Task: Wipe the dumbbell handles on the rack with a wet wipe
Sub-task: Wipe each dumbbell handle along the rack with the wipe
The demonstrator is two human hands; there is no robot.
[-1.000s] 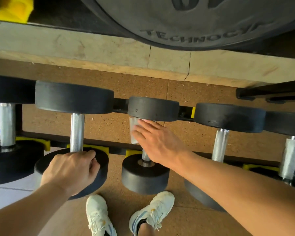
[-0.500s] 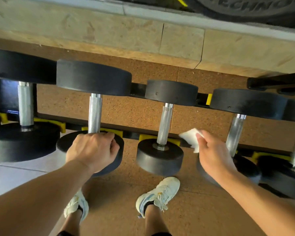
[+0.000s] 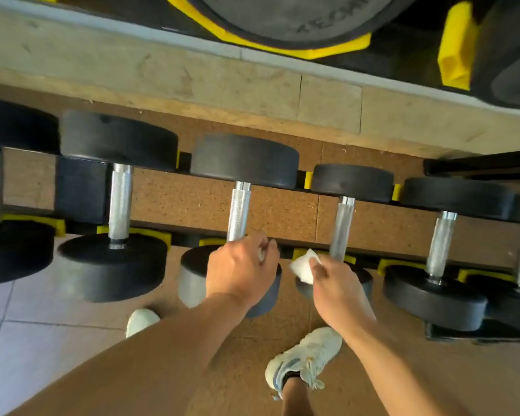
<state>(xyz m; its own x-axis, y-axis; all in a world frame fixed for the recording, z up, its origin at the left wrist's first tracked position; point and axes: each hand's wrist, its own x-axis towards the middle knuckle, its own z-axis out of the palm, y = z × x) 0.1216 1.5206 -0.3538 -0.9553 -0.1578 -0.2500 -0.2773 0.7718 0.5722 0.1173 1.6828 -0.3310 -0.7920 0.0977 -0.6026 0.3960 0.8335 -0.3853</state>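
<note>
Several black dumbbells with knurled steel handles lie side by side on a black rack with yellow cradles. My left hand is closed over the near end of the middle dumbbell, right below its handle. My right hand pinches a crumpled white wet wipe. The wipe hangs in the gap between that dumbbell and the smaller one to its right, just left of the smaller handle and clear of it. Other handles are bare.
A large black weight plate in yellow holders stands beyond a concrete ledge. Cork-coloured matting lies under the rack, pale tiles at the left. My white trainers stand close to the rack.
My right hand came off the smaller dumbbell's handle with the wipe, swung right, then moved back left to the gap beside my left hand. The left hand stays on its dumbbell.
</note>
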